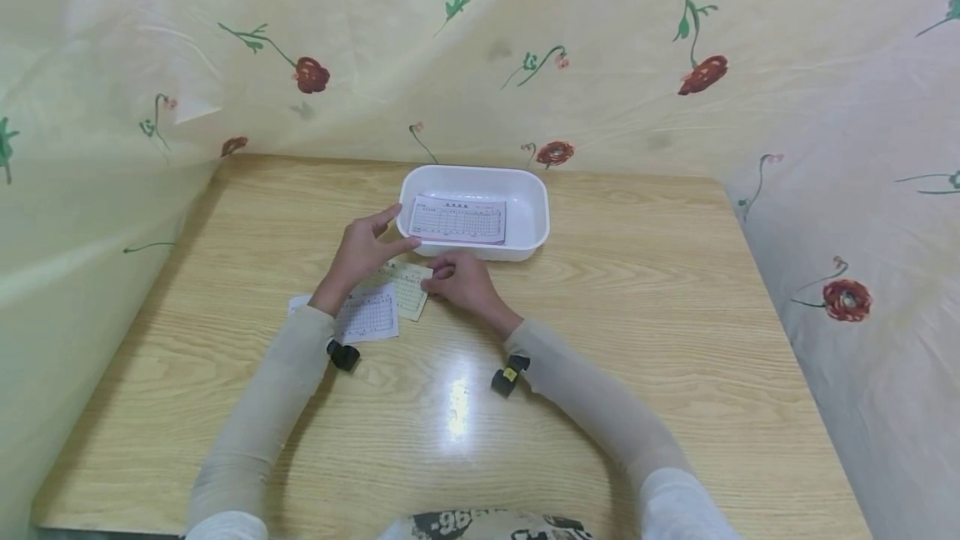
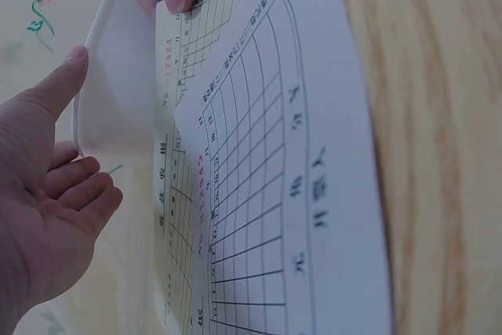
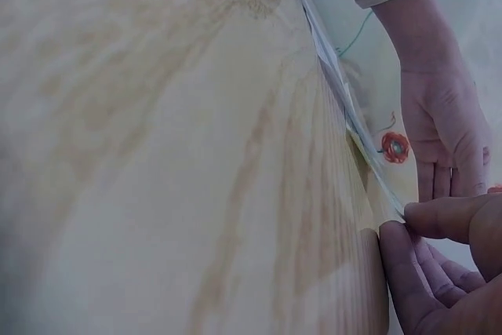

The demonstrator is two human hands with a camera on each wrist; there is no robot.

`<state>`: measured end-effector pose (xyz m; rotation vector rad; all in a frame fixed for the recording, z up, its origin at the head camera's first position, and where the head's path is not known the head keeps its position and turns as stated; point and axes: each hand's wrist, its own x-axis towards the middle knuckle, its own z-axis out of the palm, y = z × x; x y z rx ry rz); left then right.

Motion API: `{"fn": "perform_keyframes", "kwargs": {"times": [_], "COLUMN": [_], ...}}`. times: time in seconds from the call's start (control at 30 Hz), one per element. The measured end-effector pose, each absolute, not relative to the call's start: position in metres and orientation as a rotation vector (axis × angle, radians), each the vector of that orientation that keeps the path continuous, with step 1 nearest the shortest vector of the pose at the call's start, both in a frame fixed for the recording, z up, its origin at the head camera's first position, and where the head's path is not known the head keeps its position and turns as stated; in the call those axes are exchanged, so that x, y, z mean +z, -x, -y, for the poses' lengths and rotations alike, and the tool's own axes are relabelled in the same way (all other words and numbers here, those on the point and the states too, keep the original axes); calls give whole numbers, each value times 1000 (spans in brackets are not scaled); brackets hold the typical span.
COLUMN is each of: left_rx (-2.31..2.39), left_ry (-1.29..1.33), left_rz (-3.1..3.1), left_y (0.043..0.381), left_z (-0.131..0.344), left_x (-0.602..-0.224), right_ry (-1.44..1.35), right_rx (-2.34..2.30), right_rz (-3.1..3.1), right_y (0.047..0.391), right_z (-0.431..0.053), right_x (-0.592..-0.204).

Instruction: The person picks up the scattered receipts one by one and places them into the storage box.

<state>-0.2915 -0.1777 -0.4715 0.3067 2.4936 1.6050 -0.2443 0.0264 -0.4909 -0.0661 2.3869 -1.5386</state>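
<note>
A pale yellow printed form slip [image 1: 408, 286] lies on the table, its right corner pinched between the thumb and fingers of my right hand [image 1: 467, 282]. Partly over it is a white form slip [image 1: 371, 315] with a printed grid. My left hand [image 1: 363, 248] is above these papers at the left front of a white plastic tray [image 1: 527, 253], thumb and fingers spread and holding nothing. Whether it touches the rim, I cannot tell. Inside the tray rests a stack of printed forms [image 1: 457, 221]. The left wrist view shows red numbers on the white slip [image 2: 259, 162].
A light wood-grain table [image 1: 637, 273] carries the tray and papers. Flowered cloth [image 1: 600, 48] hangs behind it and at both sides. Dark wrist bands [image 1: 508, 377] are on both sleeves. Part of the white slip is hidden under my left forearm.
</note>
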Motion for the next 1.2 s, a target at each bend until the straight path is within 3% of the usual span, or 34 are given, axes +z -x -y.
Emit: {"fn": "perform_keyframes", "kwargs": {"times": [1.2], "left_rx": [1575], "left_ry": [-270], "left_rz": [-2514], "left_y": [293], "left_z": [176], "left_x": [-471], "right_ry": [-49], "right_rx": [-1657], "right_rz": [-2662], "right_y": [225], "right_z": [-68], "right_x": [-476]}}
